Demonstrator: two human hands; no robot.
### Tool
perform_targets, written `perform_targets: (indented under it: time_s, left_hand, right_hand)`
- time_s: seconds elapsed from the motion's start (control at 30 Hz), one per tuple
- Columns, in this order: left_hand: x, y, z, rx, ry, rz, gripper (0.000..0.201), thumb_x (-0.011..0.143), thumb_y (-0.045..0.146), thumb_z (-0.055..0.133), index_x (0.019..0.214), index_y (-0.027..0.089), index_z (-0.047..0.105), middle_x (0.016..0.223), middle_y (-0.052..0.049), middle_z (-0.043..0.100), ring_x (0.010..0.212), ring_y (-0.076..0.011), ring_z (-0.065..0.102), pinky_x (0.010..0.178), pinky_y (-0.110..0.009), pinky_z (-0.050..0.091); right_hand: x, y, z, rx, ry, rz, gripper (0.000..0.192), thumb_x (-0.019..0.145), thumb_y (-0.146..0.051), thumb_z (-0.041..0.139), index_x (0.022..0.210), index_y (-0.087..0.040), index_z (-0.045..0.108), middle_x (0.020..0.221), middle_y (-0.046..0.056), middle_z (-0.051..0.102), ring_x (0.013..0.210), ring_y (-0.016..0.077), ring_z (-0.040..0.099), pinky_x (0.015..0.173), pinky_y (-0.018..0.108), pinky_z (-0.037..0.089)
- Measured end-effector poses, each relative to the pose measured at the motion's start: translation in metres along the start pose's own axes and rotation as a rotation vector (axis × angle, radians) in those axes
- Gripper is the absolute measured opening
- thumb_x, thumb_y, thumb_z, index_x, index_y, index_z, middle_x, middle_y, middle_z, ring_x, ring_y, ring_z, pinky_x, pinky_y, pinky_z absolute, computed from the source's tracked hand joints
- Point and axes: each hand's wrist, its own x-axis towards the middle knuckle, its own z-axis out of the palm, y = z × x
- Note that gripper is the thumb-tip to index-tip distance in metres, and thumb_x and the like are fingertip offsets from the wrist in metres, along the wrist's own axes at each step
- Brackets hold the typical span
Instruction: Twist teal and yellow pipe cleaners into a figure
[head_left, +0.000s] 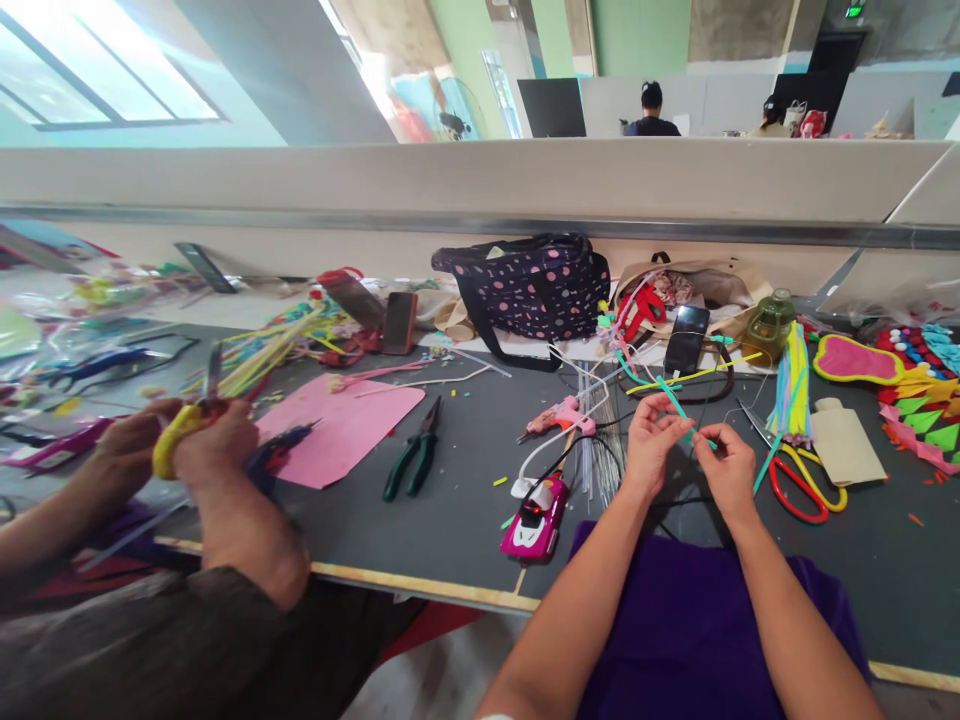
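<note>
Over the table's right part, my left hand [651,445] and my right hand [724,468] pinch one thin teal pipe cleaner [676,402] between their fingertips. One length of it sticks up past my left fingers; a teal length also hangs below my right hand. To the right of that hand lie scissors [799,490] with red and yellow handles. Beyond them stands a bundle of yellow, white and blue pipe cleaners [792,385]. Left of my left hand are a pink glue gun [559,418] and a sheaf of clear and silvery sticks [600,450].
A magenta power strip [535,520] with cords lies near the table edge. Green-handled pliers [415,455] rest beside a pink sheet [345,425]. At left, a co-worker's hands [210,440] hold a yellow-handled tool. A dark patterned bag [536,290] and phone [687,338] sit at the back.
</note>
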Motion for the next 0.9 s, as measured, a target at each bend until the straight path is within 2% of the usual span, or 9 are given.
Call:
perform_targets:
  time_s: [0.1, 0.23, 0.3, 0.47, 0.6, 0.9]
  left_hand:
    - [-0.002, 0.001, 0.002, 0.050, 0.044, 0.079, 0.051, 0.056, 0.022, 0.084, 0.097, 0.023, 0.053, 0.097, 0.001, 0.056, 0.069, -0.0074, 0.058, 0.069, -0.023, 0.047]
    - [-0.004, 0.001, 0.002, 0.164, 0.054, 0.136, 0.028, 0.064, 0.029, 0.080, 0.079, 0.018, 0.059, 0.093, -0.001, 0.058, 0.073, -0.0098, 0.057, 0.071, -0.024, 0.046]
    - [-0.004, 0.001, 0.001, 0.219, 0.066, 0.153, 0.024, 0.066, 0.032, 0.079, 0.071, 0.016, 0.062, 0.090, -0.003, 0.059, 0.075, -0.0115, 0.056, 0.072, -0.025, 0.045]
    - [-0.005, 0.000, 0.001, 0.185, 0.095, 0.090, 0.024, 0.067, 0.034, 0.078, 0.080, 0.017, 0.068, 0.075, -0.001, 0.060, 0.069, -0.0111, 0.053, 0.068, -0.023, 0.044]
    - [-0.006, -0.001, 0.002, 0.139, 0.115, 0.056, 0.024, 0.065, 0.033, 0.079, 0.071, 0.015, 0.065, 0.069, 0.001, 0.060, 0.064, -0.0099, 0.053, 0.065, -0.023, 0.045]
    - [-0.005, 0.000, 0.002, 0.098, 0.123, -0.032, 0.028, 0.063, 0.035, 0.080, 0.069, 0.014, 0.063, 0.067, -0.001, 0.063, 0.055, -0.0095, 0.055, 0.054, -0.022, 0.047]
  right_hand:
    - [0.000, -0.001, 0.000, 0.001, 0.000, 0.006, 0.019, 0.080, -0.037, 0.059, 0.074, -0.018, 0.062, 0.066, -0.001, 0.058, 0.058, 0.0117, 0.046, 0.055, 0.024, 0.038]
    - [0.001, -0.002, -0.001, 0.054, -0.005, 0.043, 0.021, 0.078, -0.038, 0.061, 0.074, -0.018, 0.062, 0.065, -0.002, 0.057, 0.054, 0.0105, 0.043, 0.052, 0.023, 0.035]
    - [0.002, -0.001, -0.001, 0.119, -0.002, 0.094, 0.023, 0.077, -0.040, 0.062, 0.074, -0.018, 0.062, 0.063, -0.003, 0.055, 0.051, 0.0094, 0.040, 0.049, 0.022, 0.033]
    - [0.004, 0.005, -0.001, 0.248, 0.006, 0.175, 0.027, 0.075, -0.043, 0.066, 0.077, -0.017, 0.063, 0.058, -0.004, 0.051, 0.048, 0.0081, 0.037, 0.045, 0.021, 0.029]
    - [0.005, 0.010, -0.002, 0.269, -0.003, 0.177, 0.029, 0.075, -0.046, 0.066, 0.078, -0.017, 0.064, 0.059, -0.003, 0.054, 0.051, 0.0096, 0.043, 0.047, 0.021, 0.033]
    - [0.008, 0.014, -0.005, 0.275, -0.002, 0.160, 0.028, 0.076, -0.045, 0.066, 0.079, -0.017, 0.065, 0.062, -0.002, 0.057, 0.055, 0.0113, 0.047, 0.051, 0.023, 0.037]
